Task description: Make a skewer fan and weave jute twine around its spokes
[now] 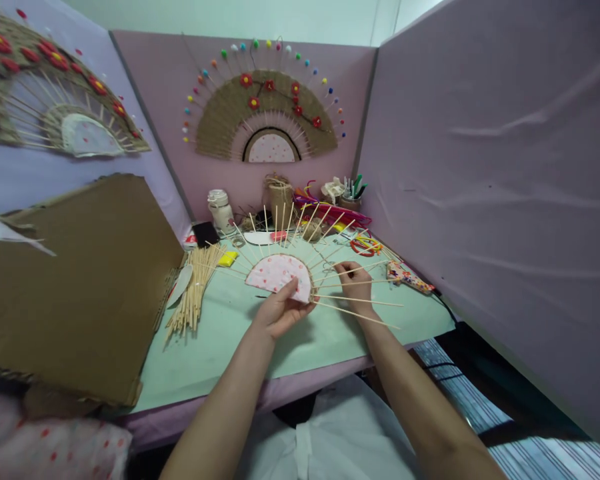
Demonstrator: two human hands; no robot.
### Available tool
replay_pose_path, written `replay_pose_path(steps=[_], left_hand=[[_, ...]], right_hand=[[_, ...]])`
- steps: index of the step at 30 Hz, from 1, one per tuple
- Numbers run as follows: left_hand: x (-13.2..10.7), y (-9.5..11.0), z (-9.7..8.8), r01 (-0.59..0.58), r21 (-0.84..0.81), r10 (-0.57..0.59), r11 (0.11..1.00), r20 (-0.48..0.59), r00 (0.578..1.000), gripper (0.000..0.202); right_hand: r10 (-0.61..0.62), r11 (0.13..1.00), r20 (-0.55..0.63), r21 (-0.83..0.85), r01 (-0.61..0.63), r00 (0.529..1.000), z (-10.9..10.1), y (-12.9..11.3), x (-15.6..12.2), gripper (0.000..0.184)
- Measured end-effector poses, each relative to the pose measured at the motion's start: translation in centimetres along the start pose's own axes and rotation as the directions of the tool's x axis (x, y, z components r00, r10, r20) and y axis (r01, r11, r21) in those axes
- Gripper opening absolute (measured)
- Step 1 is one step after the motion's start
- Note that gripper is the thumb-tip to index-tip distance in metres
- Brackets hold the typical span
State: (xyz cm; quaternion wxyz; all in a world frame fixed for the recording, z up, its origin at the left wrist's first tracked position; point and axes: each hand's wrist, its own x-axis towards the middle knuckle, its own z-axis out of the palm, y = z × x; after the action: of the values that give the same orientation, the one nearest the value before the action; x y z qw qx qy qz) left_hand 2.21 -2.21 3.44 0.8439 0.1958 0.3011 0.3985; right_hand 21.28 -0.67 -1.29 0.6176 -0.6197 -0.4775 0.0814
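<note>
The left hand (283, 312) has its grip closed on the lower right corner of a dotted half-round panel (275, 272), held just above the counter (230, 350), its thin sticks (385, 303) fanning outward. The right hand (356, 287), beside those sticks, has its grip pinched on a thin strand (325, 260). At the back stand a whitish lidded jar (221, 213), a brown cup (280, 198) and a pot (350, 204) holding upright pens (356, 187); the cup's contents are too small to make out.

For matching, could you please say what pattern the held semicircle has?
The semicircle is pale pink with reddish spots, head view.
</note>
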Motion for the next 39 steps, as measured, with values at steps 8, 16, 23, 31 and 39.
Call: replay_pose_path(steps=[8,16,23,31,39], left_hand=[[1.6,2.1,-3.5,-0.057,0.049,0.059,0.997,-0.023,0.998,0.016],[1.9,2.1,-4.7,-0.090,0.073,0.093,0.993,-0.052,0.994,0.018],[1.8,2.3,-4.6,-0.102,0.095,0.109,0.990,-0.076,0.991,0.011],[1.7,2.2,-4.8,-0.048,0.065,0.052,0.997,-0.055,0.997,0.018],[1.2,2.2,-4.6,0.010,0.015,-0.010,1.000,0.011,1.000,0.028]], right_hand=[[0.101,0.990,0.099,0.092,-0.110,0.990,-1.4,0.5,-0.3,0.038],[0.104,0.971,0.455,0.145,-0.189,0.885,-7.8,-0.3,-1.0,0.028],[0.004,0.968,0.377,0.231,-0.099,0.926,-10.1,-1.7,-1.4,0.022],[-0.021,0.971,0.203,0.238,-0.028,0.979,-8.1,-0.2,-0.2,0.016],[-0.224,0.973,0.442,0.044,0.228,0.869,-5.4,2.2,0.4,0.017]])
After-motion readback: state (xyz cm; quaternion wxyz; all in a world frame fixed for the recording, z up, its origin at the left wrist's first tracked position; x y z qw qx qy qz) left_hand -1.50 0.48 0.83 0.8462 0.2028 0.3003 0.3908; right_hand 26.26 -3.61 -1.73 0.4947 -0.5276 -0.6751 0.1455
